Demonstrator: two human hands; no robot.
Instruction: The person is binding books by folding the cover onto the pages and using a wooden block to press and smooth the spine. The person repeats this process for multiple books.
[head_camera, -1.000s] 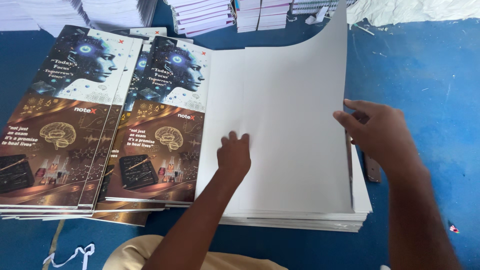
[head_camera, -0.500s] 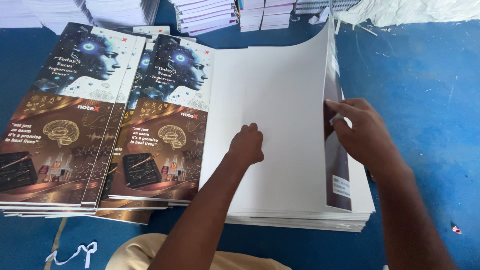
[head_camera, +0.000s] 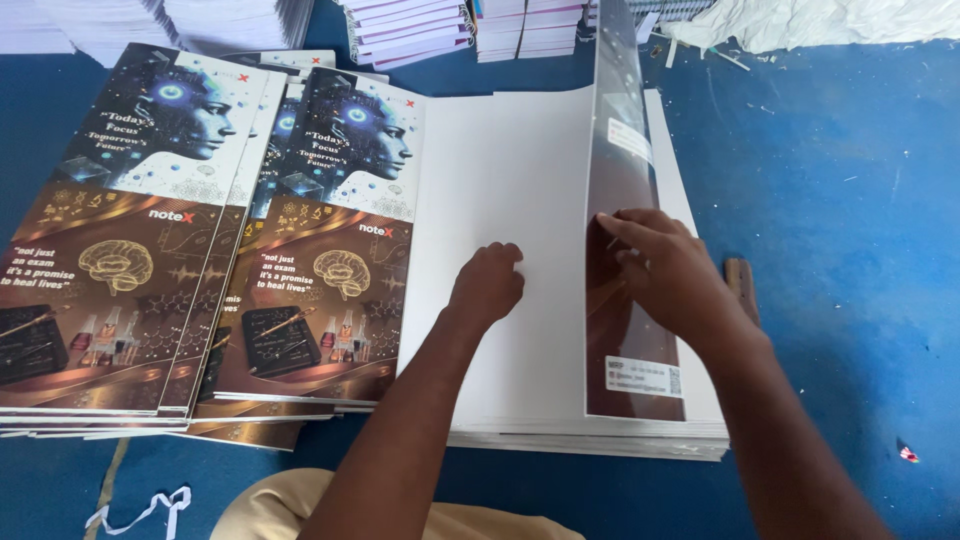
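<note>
Glossy cover sheet (head_camera: 625, 250), dark print, white label low: lifted on edge over white stack (head_camera: 500, 180), mid-floor. Right hand (head_camera: 665, 270) pinches it; left hand (head_camera: 487, 285), curled, presses stack. Printed covers (head_camera: 150, 230) at left.

The fingers (head_camera: 612, 232) of the right hand (head_camera: 665, 275) are partly hidden behind the folded cover sheet (head_camera: 620, 200), whose far end is cut off by the top edge. The lower sheets of the white stack (head_camera: 600, 440) are covered, with only their edges seen. Stacks of books (head_camera: 410, 30) at the far side are cut off. Both forearms are cut by the near edge. The small red scrap (head_camera: 908, 453) at the right cannot be identified.
</note>
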